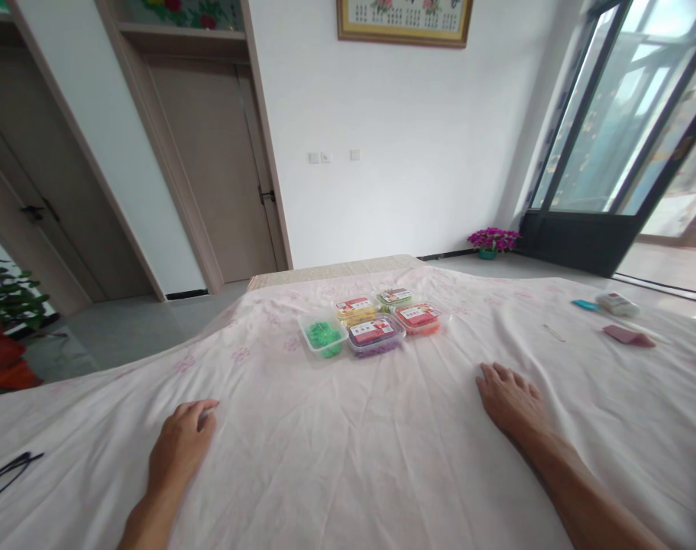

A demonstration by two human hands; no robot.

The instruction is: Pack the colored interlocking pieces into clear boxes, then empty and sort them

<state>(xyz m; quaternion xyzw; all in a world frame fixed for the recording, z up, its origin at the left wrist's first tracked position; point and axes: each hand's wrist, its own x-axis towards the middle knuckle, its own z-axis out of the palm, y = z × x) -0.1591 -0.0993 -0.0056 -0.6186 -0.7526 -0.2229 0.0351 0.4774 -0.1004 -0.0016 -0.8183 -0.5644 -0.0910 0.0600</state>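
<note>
My left hand [182,441] rests on the pale pink cloth [336,458] at the left, loosely curled, thumb apart from the index finger and nothing visible in it. Palm down on the same cloth, my right hand [511,396] lies open at the right, holding nothing. Between and beyond both hands sits a cluster of clear plastic boxes. Its front row has a box of green pieces [325,338], with no label showing, and a labelled box of purple contents [375,336]. Close by are labelled boxes with orange-red [419,317], yellow [356,309] and light green [394,297] contents.
At the right lie a pink folded item [628,336], a white packet [616,305], a blue item [585,305] and a thin pale strip [554,333]. Dark-framed glasses [9,473] lie at the left edge. Beyond the cloth stand a wall, doors and a pot of purple flowers [490,241].
</note>
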